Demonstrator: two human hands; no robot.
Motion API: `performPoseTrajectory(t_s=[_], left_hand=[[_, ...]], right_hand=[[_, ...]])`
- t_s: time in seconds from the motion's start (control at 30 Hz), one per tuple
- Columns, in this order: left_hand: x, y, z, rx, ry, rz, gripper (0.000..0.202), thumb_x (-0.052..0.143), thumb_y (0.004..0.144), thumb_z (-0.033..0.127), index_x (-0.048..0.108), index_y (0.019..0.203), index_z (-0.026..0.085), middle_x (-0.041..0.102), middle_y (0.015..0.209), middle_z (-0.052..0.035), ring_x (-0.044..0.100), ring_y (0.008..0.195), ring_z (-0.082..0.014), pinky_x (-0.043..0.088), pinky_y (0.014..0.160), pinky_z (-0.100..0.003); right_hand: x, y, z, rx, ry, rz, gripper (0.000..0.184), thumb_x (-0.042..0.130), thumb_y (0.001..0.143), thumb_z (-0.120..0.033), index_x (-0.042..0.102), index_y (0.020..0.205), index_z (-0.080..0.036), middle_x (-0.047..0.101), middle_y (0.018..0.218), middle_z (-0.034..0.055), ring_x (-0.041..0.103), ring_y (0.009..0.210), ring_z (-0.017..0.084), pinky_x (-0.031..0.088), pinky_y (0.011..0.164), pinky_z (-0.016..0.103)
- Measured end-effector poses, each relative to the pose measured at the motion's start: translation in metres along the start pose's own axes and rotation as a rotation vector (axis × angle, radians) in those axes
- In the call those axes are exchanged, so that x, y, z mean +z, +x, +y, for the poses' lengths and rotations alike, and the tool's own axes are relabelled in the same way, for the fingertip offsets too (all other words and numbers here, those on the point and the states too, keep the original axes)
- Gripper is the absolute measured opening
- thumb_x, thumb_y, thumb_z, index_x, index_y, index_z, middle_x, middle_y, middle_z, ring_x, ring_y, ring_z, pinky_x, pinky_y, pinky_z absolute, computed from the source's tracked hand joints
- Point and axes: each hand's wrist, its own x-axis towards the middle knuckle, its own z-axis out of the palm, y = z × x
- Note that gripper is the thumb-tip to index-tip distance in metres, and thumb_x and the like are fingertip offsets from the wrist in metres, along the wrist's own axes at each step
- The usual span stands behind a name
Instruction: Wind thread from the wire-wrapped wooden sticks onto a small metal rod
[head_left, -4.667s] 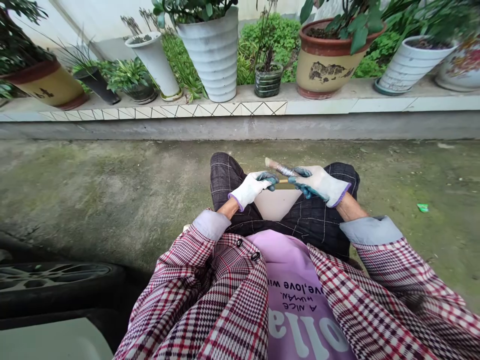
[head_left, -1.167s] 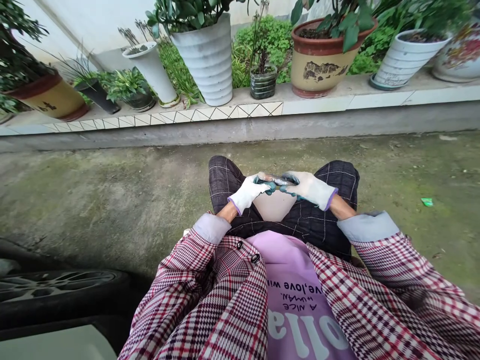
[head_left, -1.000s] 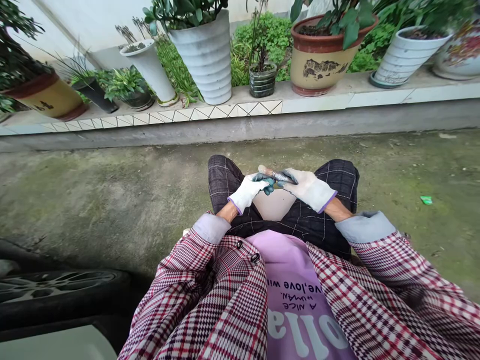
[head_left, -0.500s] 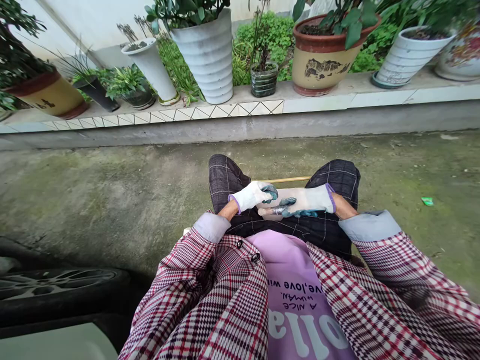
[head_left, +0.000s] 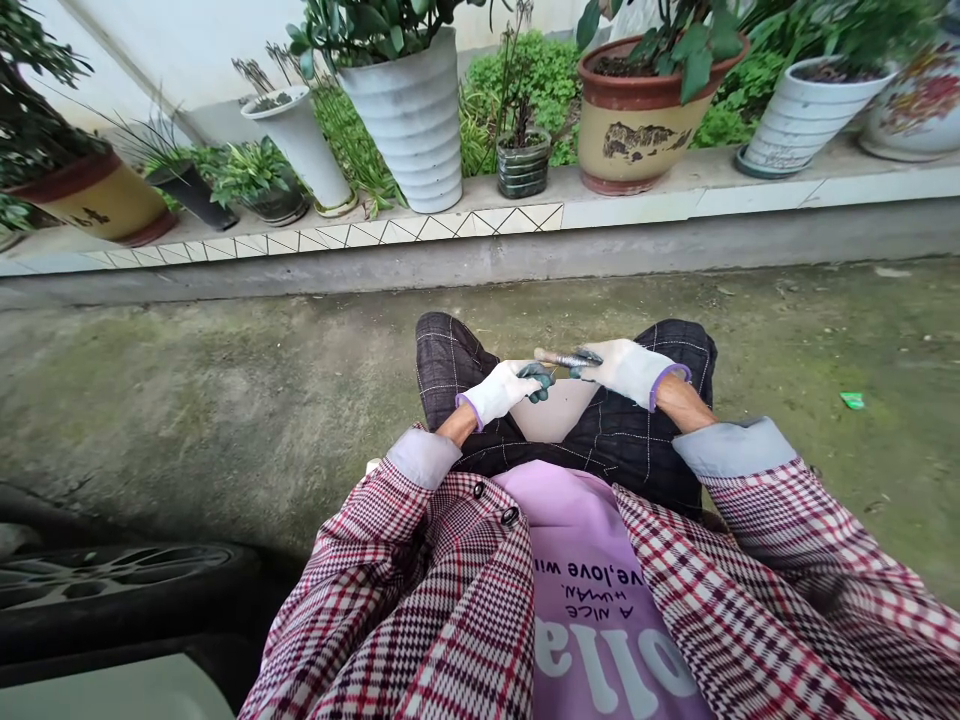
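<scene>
My left hand (head_left: 510,388), in a white glove with dark green coated fingers, is closed in front of my lap. A thin light strip (head_left: 553,371) shows at its fingertips, mostly hidden. In the same kind of glove, my right hand (head_left: 619,370) is closed around a tool with a wooden handle end (head_left: 547,356) and a silvery wrapped part (head_left: 570,360). The rest of the tool is hidden by the hand. Both hands are close together, fingertips nearly touching. Below them a pale sheet (head_left: 555,412) lies across my lap.
Potted plants line a low tiled ledge (head_left: 630,208) ahead, among them a tall white ribbed pot (head_left: 409,125) and a tan pot with a red rim (head_left: 626,130). A wheel (head_left: 120,575) is at lower left. A green wrapper (head_left: 852,400) lies on the concrete ground (head_left: 300,380).
My right hand has risen away from my lap with the tool, uncovering more of the pale sheet. The long light strip no longer shows across my knees. My left hand has barely moved.
</scene>
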Motion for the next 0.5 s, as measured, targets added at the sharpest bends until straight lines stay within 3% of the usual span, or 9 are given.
performPoseTrajectory(t_s=[0.1,0.2,0.27,0.33,0.4,0.5], left_hand=[[-0.001,0.002,0.002,0.026,-0.07,0.019,0.018,0.061,0.075,0.016,0.068,0.088,0.008,0.068,0.07,-0.0053,0.061,0.064,-0.0111,0.048,0.066,-0.024],[-0.002,0.002,0.004,0.036,-0.065,0.025,0.017,0.061,0.074,0.017,0.069,0.086,0.009,0.069,0.071,-0.0047,0.061,0.066,-0.0112,0.047,0.069,-0.024],[-0.004,0.001,0.004,0.042,-0.024,0.033,0.017,0.061,0.075,0.018,0.07,0.085,0.009,0.068,0.07,-0.0038,0.059,0.066,-0.0108,0.046,0.07,-0.024],[-0.008,0.0,0.004,0.051,0.044,0.026,0.017,0.062,0.075,0.022,0.07,0.083,0.009,0.067,0.07,-0.0029,0.056,0.066,-0.0105,0.045,0.068,-0.023],[-0.011,-0.002,0.004,0.074,0.108,-0.032,0.019,0.064,0.074,0.026,0.07,0.082,0.009,0.067,0.074,-0.0022,0.055,0.068,-0.0109,0.044,0.069,-0.023],[-0.015,-0.004,0.003,0.112,0.246,-0.142,0.022,0.061,0.077,0.029,0.071,0.084,0.01,0.065,0.076,-0.001,0.054,0.071,-0.0116,0.043,0.07,-0.023]], right_hand=[[-0.007,-0.001,0.002,0.047,0.116,0.098,0.028,0.062,0.085,-0.043,0.069,0.091,-0.017,0.068,0.079,0.0051,0.061,0.071,0.018,0.043,0.06,0.026],[-0.011,-0.008,0.001,0.045,0.489,0.108,0.039,0.062,0.084,-0.051,0.068,0.099,-0.016,0.066,0.076,0.0048,0.054,0.059,0.014,0.041,0.049,0.025],[-0.011,-0.014,-0.002,0.018,0.736,-0.034,0.046,0.063,0.081,-0.055,0.067,0.103,-0.014,0.065,0.073,0.0049,0.051,0.051,0.012,0.04,0.042,0.025],[-0.009,-0.018,-0.005,-0.032,0.829,-0.247,0.047,0.069,0.077,-0.053,0.067,0.104,-0.014,0.065,0.071,0.0048,0.052,0.048,0.012,0.041,0.039,0.024],[-0.004,-0.02,-0.008,-0.091,0.781,-0.423,0.039,0.072,0.075,-0.047,0.069,0.1,-0.016,0.064,0.068,0.0032,0.053,0.047,0.012,0.042,0.038,0.023],[0.008,-0.019,-0.009,-0.152,0.627,-0.534,0.025,0.069,0.079,-0.042,0.07,0.088,-0.018,0.061,0.061,0.0007,0.05,0.044,0.011,0.039,0.036,0.022]])
